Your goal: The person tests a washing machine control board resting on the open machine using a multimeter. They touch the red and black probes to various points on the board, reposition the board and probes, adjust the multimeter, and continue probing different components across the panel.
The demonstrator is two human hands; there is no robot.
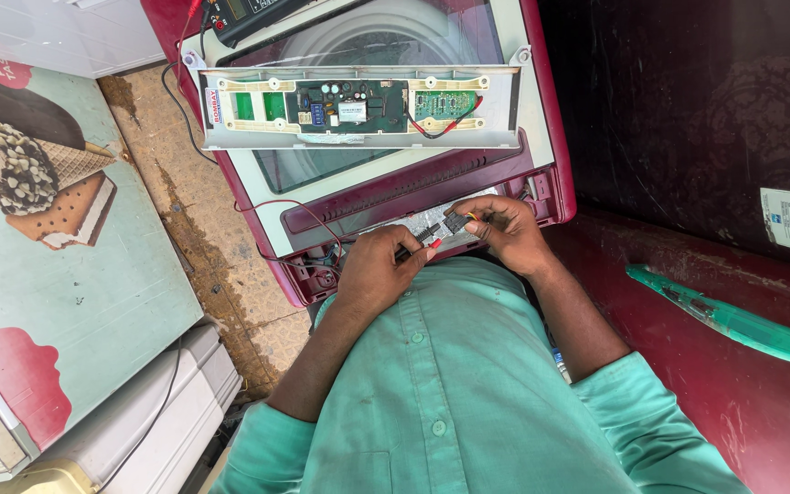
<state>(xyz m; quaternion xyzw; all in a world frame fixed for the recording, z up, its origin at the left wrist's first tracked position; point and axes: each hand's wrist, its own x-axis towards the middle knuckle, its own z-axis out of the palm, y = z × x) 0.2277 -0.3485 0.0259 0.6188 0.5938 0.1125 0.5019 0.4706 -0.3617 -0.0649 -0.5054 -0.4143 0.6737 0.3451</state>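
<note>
Here, at 6 o'clock: green shirt (454, 384), both forearms reaching up to centre. Left hand (375, 267) with grip closed on a red-tipped probe (424, 245); right hand (505, 230) with grip pinched on a small black connector (454, 222) with wires, just above the opened rear edge of the washing machine (541, 137). Best done with the connector held steady, probe tip set squarely on one contact, wrists braced on the machine's maroon rim, no bridging of neighbouring pins.

Toward 9 o'clock of the hands: a thin red wire (294, 206) looping across the lid, liable to snag the left wrist. Further out at 12 o'clock: the control panel (358, 108) flipped over, circuit boards exposed, lying across the tub window. Beyond, at 11 o'clock, a dark meter (244, 14) with leads. At 3 o'clock, a green plastic piece (733, 320) on the maroon surface (761, 412). At 9 o'clock, a chest freezer (57, 274) with an ice-cream picture.
</note>
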